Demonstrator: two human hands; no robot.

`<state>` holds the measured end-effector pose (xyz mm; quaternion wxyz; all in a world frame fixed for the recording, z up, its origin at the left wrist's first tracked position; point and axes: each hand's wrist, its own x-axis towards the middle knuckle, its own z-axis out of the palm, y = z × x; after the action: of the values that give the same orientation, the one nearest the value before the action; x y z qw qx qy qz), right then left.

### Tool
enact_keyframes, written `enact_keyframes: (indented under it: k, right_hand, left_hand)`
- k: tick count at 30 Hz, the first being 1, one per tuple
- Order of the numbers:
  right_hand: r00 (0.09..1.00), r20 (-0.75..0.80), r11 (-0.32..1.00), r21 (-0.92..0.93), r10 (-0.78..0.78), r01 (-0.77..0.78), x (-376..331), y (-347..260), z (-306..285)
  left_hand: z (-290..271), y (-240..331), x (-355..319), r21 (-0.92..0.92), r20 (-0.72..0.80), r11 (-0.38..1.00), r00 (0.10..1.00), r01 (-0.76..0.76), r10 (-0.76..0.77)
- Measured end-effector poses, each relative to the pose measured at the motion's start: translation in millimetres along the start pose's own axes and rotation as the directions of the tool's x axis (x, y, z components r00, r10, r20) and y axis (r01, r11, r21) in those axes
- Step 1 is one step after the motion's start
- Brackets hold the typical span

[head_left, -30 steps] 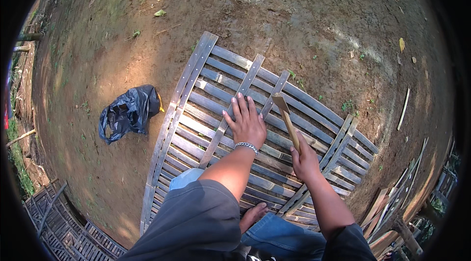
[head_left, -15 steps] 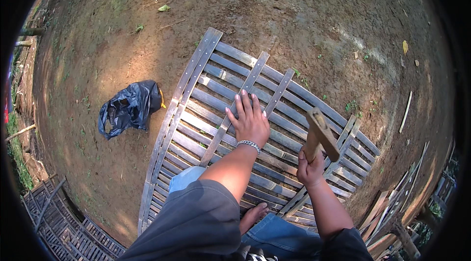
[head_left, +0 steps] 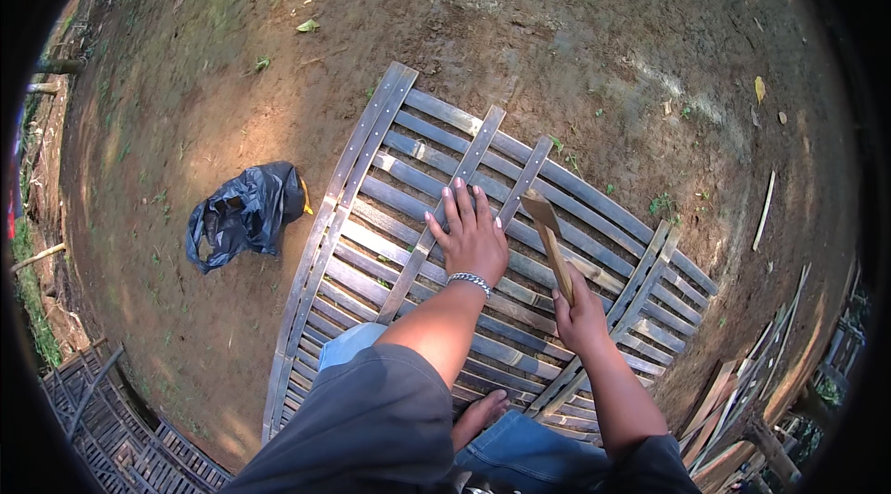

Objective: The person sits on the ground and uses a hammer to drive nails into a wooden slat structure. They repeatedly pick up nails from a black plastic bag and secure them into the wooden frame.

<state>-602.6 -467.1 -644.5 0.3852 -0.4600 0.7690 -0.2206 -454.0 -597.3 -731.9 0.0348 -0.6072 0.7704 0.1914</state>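
Lay flat on the bare dirt ground (head_left: 232,48): a slatted bamboo panel (head_left: 390,206), long pale strips crossed by several narrower battens, stretching from upper left toward lower right. Pressed palm-down on the slats near the panel's middle, the left hand (head_left: 471,239), fingers (head_left: 457,201) spread apart and flat, clamped on nothing, fingertips touching one of the cross battens; a silver bracelet (head_left: 470,281) circled the wrist. Just beside it, to the right, the right hand (head_left: 580,313), fingers closed tight around a wooden handle, gripping a blade-like wooden tool (head_left: 548,234) pointed up and away over the slats, its broad end near the left hand's fingertips. Could not tell whether the tool's end touched the panel. Below the hands, knees in a grey garment and blue jeans, with a bare foot (head_left: 481,415) resting on the panel's near edge. Well apart, on the dirt left of the panel, a crumpled black plastic bag (head_left: 237,214) with a bit of yellow showing at its side. At lower left, another slatted bamboo piece (head_left: 102,420); at lower right, a stack of bamboo strips (head_left: 742,401)
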Motion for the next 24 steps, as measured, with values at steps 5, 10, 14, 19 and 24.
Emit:
enact_keyframes:
  k: [5, 10, 14, 19, 24]
  right_hand:
    - [0.991, -0.130, 0.965, 0.253, -0.040, 0.072, -5, 5, -4]
    - [0.994, 0.039, 0.991, -0.090, 0.098, -0.095, 5, -1, 2]
    - [0.967, -0.229, 0.967, 0.196, -0.114, 0.160, 2, -4, -8]
    - [0.997, 0.077, 0.989, -0.150, 0.003, 0.009, 5, 12, 1]
    - [0.986, -0.167, 0.921, 0.386, 0.022, 0.045, 21, -10, -30]
  left_hand:
    - [-3, 3, 1, 0.009, -0.007, 1.000, 1.000, -0.006, 0.006]
    - [-1, 1, 1, 0.015, -0.001, 1.000, 1.000, 0.022, -0.022]
    - [-4, -1, 0, 0.042, -0.004, 0.999, 1.000, 0.006, -0.006]
    - [-1, 3, 2, 0.015, 0.003, 1.000, 1.000, 0.006, -0.006]
    - [-3, -6, 1, 0.065, -0.023, 0.998, 1.000, 0.010, -0.008]
